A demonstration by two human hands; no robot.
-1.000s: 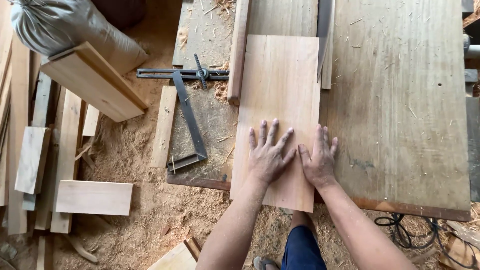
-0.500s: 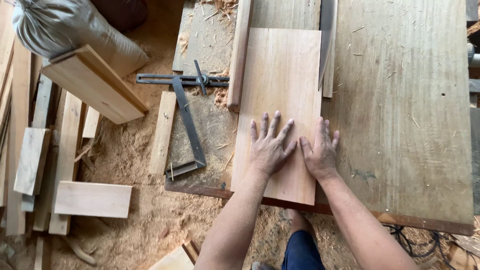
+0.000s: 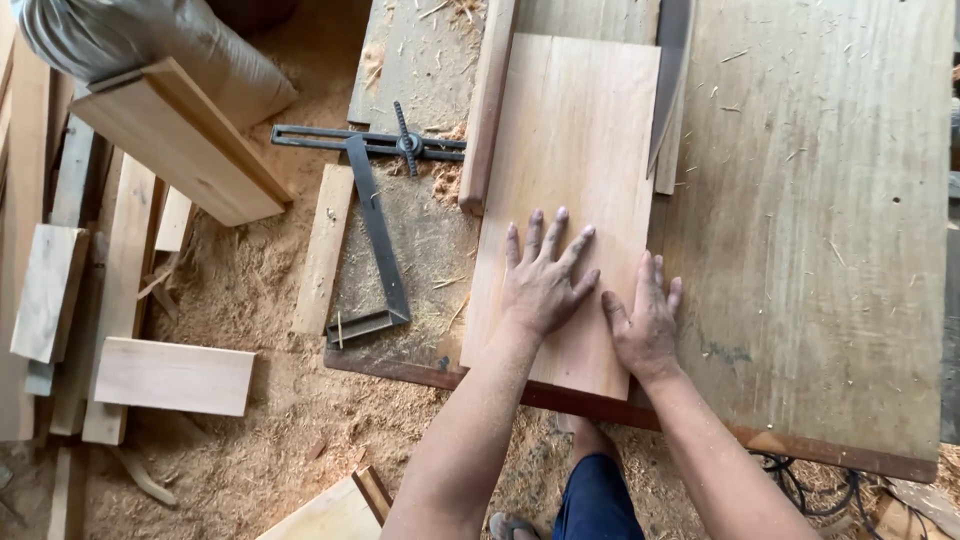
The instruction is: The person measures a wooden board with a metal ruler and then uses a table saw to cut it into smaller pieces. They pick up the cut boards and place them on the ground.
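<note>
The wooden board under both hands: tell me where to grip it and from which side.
Grip the wooden board by its long left and right edges near the close end, coming from the near side. It lies flat and its close end overhangs the table edge.

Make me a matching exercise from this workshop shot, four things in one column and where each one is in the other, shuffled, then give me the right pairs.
Things
1. left hand
2. right hand
3. black metal clamp
4. loose short plank

Places
A. on the sawdust-covered floor
B. flat on the pale board, fingers spread
C. at the pale board's right edge, partly on the grey tabletop
D. on the bench, left of the pale board

Pairs: 1-B, 2-C, 3-D, 4-A
</note>
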